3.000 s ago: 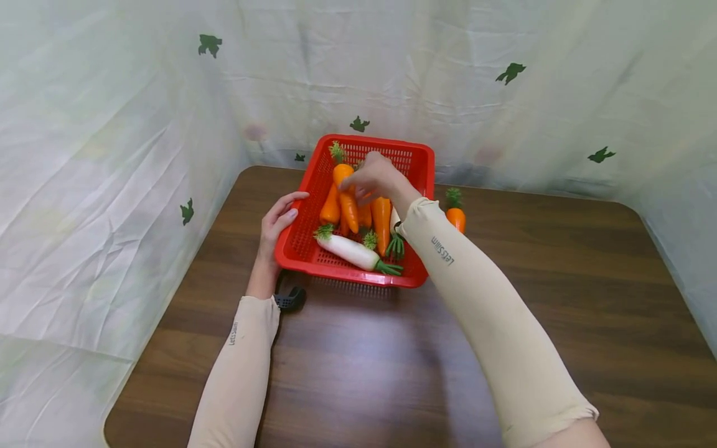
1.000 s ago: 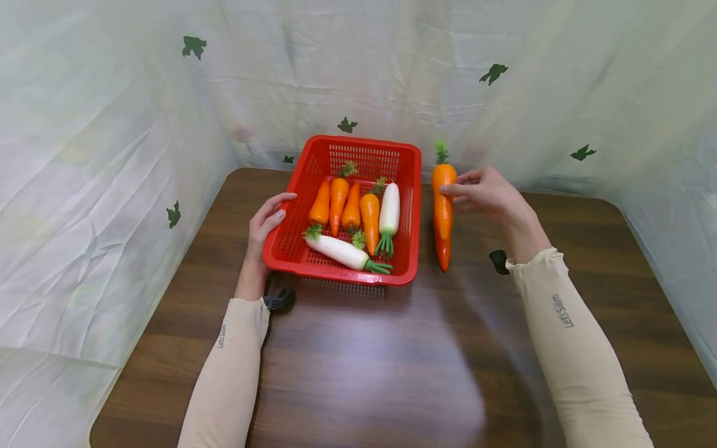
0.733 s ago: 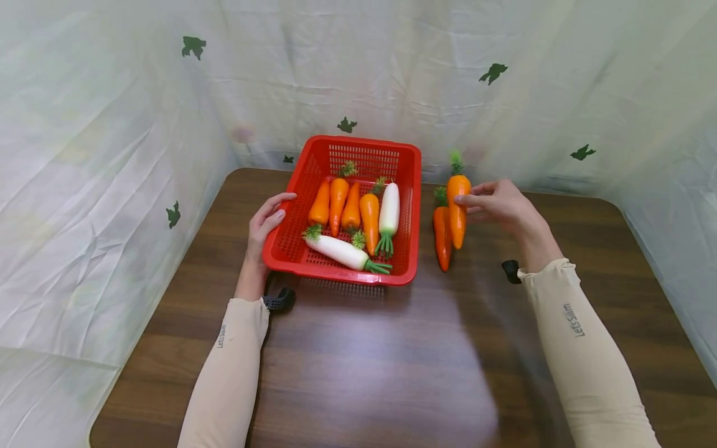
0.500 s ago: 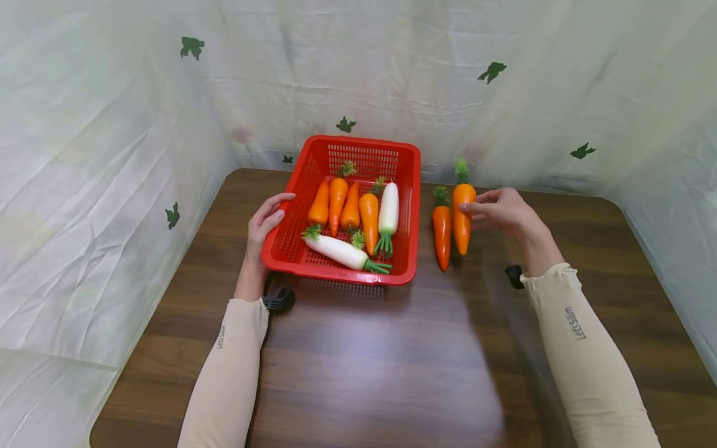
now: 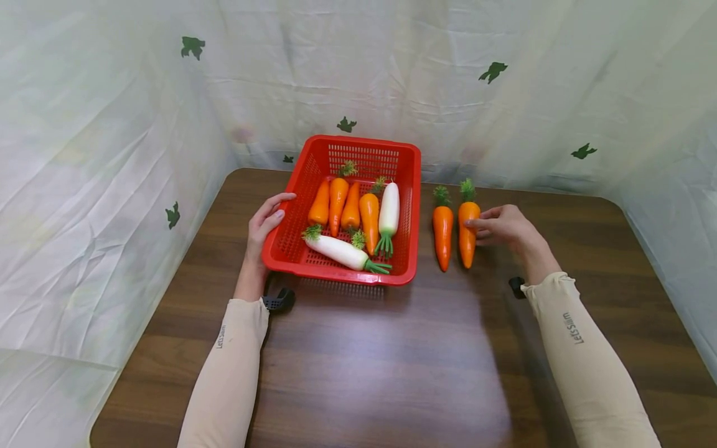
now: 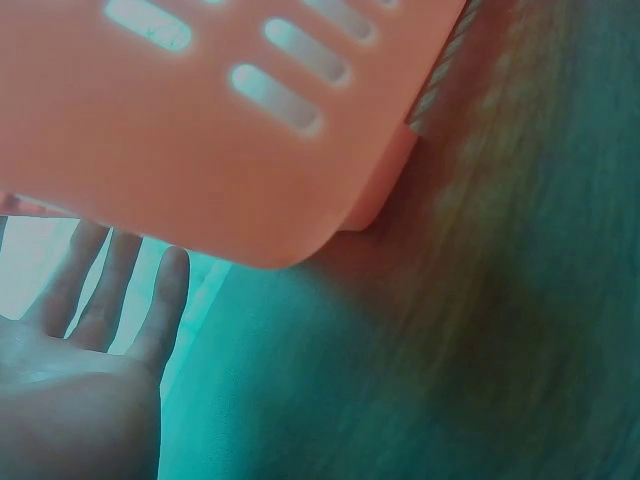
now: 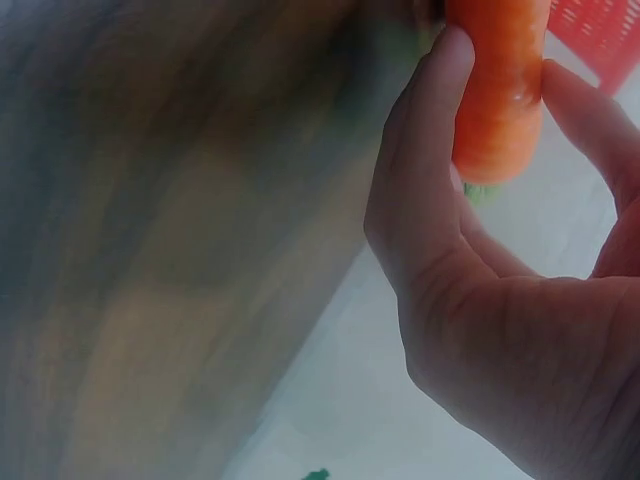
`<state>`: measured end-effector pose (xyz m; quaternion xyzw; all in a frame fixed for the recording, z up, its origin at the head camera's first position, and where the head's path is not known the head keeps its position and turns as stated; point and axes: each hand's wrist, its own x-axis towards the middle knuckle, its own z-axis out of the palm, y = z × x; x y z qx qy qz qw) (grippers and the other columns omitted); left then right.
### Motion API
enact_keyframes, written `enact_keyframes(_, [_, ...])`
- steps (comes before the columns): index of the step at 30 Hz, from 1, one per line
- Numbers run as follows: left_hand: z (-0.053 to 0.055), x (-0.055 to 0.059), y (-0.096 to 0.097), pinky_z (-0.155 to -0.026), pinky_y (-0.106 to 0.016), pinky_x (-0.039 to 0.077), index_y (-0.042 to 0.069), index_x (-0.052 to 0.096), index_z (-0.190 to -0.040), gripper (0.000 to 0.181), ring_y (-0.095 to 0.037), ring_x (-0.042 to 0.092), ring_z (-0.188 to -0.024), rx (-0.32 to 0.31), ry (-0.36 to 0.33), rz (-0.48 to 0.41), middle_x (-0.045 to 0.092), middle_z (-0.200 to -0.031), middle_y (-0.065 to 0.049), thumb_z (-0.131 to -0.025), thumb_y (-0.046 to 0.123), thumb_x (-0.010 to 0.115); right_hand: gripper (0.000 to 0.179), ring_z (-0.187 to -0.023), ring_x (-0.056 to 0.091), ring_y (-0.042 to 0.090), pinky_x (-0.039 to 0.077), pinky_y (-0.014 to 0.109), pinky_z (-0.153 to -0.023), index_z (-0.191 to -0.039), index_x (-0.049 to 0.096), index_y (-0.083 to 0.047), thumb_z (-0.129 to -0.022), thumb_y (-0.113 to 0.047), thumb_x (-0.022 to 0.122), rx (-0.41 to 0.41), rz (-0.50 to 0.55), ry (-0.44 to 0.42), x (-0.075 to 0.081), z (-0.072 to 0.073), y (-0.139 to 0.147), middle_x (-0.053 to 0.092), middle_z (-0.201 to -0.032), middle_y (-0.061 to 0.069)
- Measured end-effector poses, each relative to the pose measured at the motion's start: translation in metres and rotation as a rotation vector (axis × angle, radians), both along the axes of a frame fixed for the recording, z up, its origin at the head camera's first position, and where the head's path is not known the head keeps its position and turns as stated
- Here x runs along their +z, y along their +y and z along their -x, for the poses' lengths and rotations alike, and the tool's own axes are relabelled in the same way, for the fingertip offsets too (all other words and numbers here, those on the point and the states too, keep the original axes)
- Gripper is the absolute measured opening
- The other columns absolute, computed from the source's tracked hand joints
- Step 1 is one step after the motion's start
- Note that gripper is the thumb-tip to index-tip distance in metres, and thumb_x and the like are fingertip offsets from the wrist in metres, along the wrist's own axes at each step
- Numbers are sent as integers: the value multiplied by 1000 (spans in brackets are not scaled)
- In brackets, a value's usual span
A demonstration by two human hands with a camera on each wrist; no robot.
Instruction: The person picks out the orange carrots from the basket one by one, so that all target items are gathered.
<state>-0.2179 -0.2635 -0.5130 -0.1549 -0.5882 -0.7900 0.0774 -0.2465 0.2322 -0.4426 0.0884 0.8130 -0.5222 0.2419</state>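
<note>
At the right of the table, my right hand [image 5: 506, 225] pinches a carrot [image 5: 467, 239] between thumb and fingers. The right wrist view shows the thumb on one side of the carrot [image 7: 498, 95] and fingers on the other. Just left of it, a second carrot [image 5: 442, 236] lies parallel, leafy end away from me. My left hand [image 5: 266, 225] rests at the left rim of a red plastic basket [image 5: 339, 270]. In the left wrist view its fingers [image 6: 160, 310] are extended, tips at the basket's edge. Inside the basket are several carrots [image 5: 370, 221] and two white radishes [image 5: 338, 250].
The brown wooden table [image 5: 381, 373] extends in front of the basket and to both sides. A pale curtain [image 5: 437, 93] with green leaf-like shapes hangs behind the table and along its sides. Each wrist carries a small black device, such as the left wrist camera [image 5: 280, 300].
My right hand has moved from the basket to the right with a carrot, then down onto the table beside the other one. The left hand stays at the basket rim.
</note>
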Motion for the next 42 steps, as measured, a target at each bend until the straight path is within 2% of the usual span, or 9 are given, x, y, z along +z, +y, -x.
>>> enact_keyframes(7, [0,1,1,-98,-32,59,4,60,-143,42,-35,57,-121,4,-2,5,56,-142,-22,-105,16,48,62,-86,72,11,61,43,-96,-143,43,14,-101,-21,72,24,17,-12,-8,-4,5,71,-97,-2])
enact_keyframes(11, [0,1,0,-98,-31,59,3,59,-143,42,-35,57,-120,4,0,-3,57,-140,-21,-105,16,48,63,-87,73,10,61,43,-96,-144,42,15,-102,-22,72,23,24,-8,-8,-5,6,71,-96,-3])
enact_keyframes(18, [0,1,-2,-98,-31,58,3,60,-143,42,-32,57,-119,-3,3,-19,56,-140,-21,-105,15,49,68,-91,73,13,61,43,-96,-146,40,17,-102,-25,71,24,-5,-2,-4,-8,8,71,-107,5])
enact_keyframes(25, [0,1,-1,-97,-30,59,3,59,-144,42,-33,57,-120,7,-9,-4,57,-141,-21,-105,16,49,67,-98,74,18,60,43,-97,-145,44,16,-102,-28,71,20,-56,0,-2,-9,13,70,-119,13])
enact_keyframes(30, [0,1,0,-98,-31,59,2,59,-144,42,-33,57,-119,5,-7,-4,56,-140,-21,-105,16,49,66,-96,76,18,61,43,-96,-145,44,13,-101,-29,72,-20,-100,31,7,-11,14,68,-129,23])
enact_keyframes(34, [0,2,0,-98,-31,58,2,59,-144,42,-34,57,-120,-1,-2,-14,57,-140,-21,-105,15,48,65,-93,76,15,63,40,-91,-144,47,11,-102,-32,71,-33,-140,93,21,-12,10,64,-136,27])
enact_keyframes(38, [0,1,0,-98,-31,58,2,59,-143,42,-34,57,-120,1,-4,-15,56,-140,-22,-105,15,48,65,-91,76,12,64,34,-85,-143,50,11,-101,-33,71,-15,-133,134,31,-11,4,67,-135,25])
enact_keyframes(42, [0,1,0,-99,-32,58,3,59,-143,42,-35,57,-121,4,-10,-9,54,-142,-25,-105,16,49,65,-97,77,14,64,32,-84,-144,51,9,-101,-36,71,-4,-91,133,37,-8,-4,71,-132,19])
